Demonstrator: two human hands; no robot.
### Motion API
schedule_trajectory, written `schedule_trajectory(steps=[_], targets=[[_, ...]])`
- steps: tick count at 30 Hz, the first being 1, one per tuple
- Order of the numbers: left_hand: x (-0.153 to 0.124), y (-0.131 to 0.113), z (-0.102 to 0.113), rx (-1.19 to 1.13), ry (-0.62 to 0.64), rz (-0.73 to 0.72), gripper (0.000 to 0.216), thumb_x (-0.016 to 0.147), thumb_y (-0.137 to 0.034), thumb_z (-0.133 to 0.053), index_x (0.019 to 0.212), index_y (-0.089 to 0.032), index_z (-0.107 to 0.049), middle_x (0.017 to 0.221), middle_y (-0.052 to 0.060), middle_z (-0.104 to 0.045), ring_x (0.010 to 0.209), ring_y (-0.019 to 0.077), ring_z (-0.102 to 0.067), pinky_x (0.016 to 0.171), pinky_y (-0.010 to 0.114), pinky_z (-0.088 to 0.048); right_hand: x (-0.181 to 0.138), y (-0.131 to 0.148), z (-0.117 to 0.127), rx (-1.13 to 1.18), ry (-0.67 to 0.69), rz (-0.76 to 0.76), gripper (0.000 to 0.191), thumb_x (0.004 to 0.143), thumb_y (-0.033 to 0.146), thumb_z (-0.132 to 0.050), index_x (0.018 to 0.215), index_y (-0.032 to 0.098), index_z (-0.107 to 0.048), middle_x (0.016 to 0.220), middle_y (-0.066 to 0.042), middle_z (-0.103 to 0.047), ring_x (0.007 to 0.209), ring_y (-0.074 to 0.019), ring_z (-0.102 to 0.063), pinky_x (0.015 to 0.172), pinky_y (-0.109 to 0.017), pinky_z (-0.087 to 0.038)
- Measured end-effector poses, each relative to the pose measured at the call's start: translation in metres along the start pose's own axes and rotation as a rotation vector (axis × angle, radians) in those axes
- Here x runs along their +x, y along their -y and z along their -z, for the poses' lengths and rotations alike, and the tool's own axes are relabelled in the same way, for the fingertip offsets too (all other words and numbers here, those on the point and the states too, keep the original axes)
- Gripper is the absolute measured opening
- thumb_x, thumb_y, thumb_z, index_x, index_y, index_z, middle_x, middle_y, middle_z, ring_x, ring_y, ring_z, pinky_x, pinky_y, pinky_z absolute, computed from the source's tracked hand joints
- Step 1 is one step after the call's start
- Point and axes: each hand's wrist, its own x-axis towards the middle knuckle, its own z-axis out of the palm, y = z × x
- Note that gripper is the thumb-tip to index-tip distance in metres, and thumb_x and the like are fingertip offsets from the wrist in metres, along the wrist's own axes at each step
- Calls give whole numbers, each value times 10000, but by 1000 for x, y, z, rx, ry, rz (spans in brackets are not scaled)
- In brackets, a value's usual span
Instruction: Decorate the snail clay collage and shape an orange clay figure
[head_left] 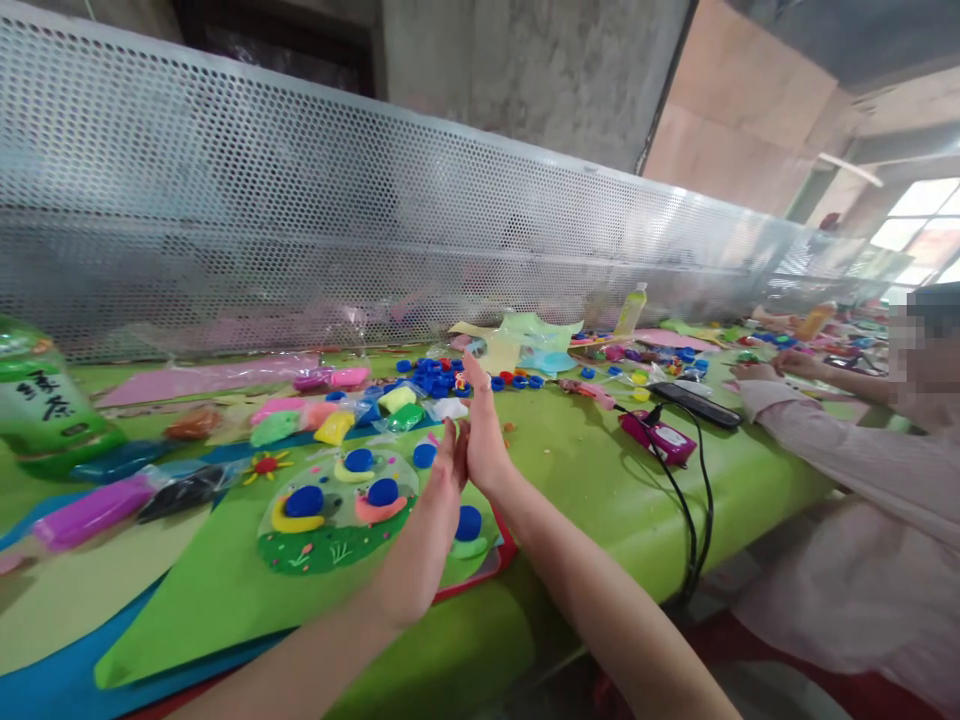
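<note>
My left hand (435,520) and my right hand (484,430) are held palm to palm above the right side of a craft picture. The right hand's fingers are stretched out, reaching higher than the left's, and the left hand looks flat too, somewhat blurred. Whatever lies between the palms, if anything, is hidden. Below and left of them is a round disc (300,555) with green clay grass, flowers and snail-like figures. Blue bottle caps (306,500) form the shells, with yellow and pink clay bodies. Another blue cap (469,523) with green clay sits just beside my left wrist.
Clay packets (97,510) and a green tea bottle (52,410) stand left. A pile of blue caps (435,380) lies behind my hands. To the right are a magenta box (658,438) with black cables and a black case (696,404). A person's sleeve (825,440) is further right.
</note>
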Motion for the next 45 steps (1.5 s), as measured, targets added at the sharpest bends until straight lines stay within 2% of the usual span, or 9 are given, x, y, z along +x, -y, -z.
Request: schedule_trajectory(steps=[4,9,15,21,25,30,37,41,45], targets=[[7,-12,-8,-108,-86,122,792,837,-595,-372,1427,-132,-119,1399,119,-396,1349,217,-264,1139,369,-138,8,2,4,10,-131,-93,713,815,656,-162,1323,208,-386,1425,-74,-341,1323,-219,-277,1066,-450,-205],[9,-12,-3,-193,-160,189,611,938,-345,-278,1424,-89,-13,1048,121,-683,1212,169,-479,1125,394,-178,26,6,18,36,-207,-209,724,842,573,9,1331,189,-362,1386,-110,-395,1279,-244,-358,1011,-498,-266],[0,-3,5,50,-75,112,750,821,-482,-533,1421,-278,-131,1374,47,-445,1338,183,-288,1152,383,-101,23,6,12,44,-178,-302,717,860,529,20,1315,161,-395,1379,-133,-412,1250,-258,-400,982,-510,-304],[-1,-3,5,189,-103,121,685,811,-514,-524,1393,-342,-207,1473,-18,-280,1377,184,-176,1158,361,-121,9,7,-2,8,-152,-278,676,837,588,-131,1321,201,-401,1399,-78,-392,1273,-238,-372,1036,-460,-263],[2,-5,6,250,-155,112,657,814,-490,-531,1383,-326,-246,1376,9,-451,1307,215,-352,1125,398,-232,13,7,4,-20,-194,-260,681,830,566,-171,1345,164,-362,1420,-90,-351,1288,-233,-340,1053,-434,-236],[8,-13,3,310,-252,57,705,739,-340,-654,1349,-197,-331,967,51,-711,1016,214,-621,938,349,-458,22,8,9,-35,-253,-270,657,837,546,-146,1346,177,-338,1431,-84,-325,1292,-230,-321,1057,-437,-211],[17,-18,9,249,-296,-54,476,635,-273,-754,1069,-181,-582,717,-8,-697,687,118,-633,669,210,-490,14,2,5,48,-48,-365,768,785,694,-80,1240,198,-449,1265,-119,-510,1059,-271,-533,811,-415,-440],[22,-20,12,148,-338,-80,369,661,-298,-736,1004,-203,-640,739,-9,-692,777,119,-623,748,217,-466,17,5,17,67,124,-369,761,777,731,-89,1058,205,-561,1061,-83,-617,806,-190,-594,591,-280,-446],[27,-22,17,105,-340,-118,296,687,-293,-712,976,-249,-668,856,-15,-697,883,126,-603,855,247,-439,15,14,30,41,399,-447,646,767,725,-294,702,157,-594,639,-43,-613,537,-120,-540,472,-217,-370]])
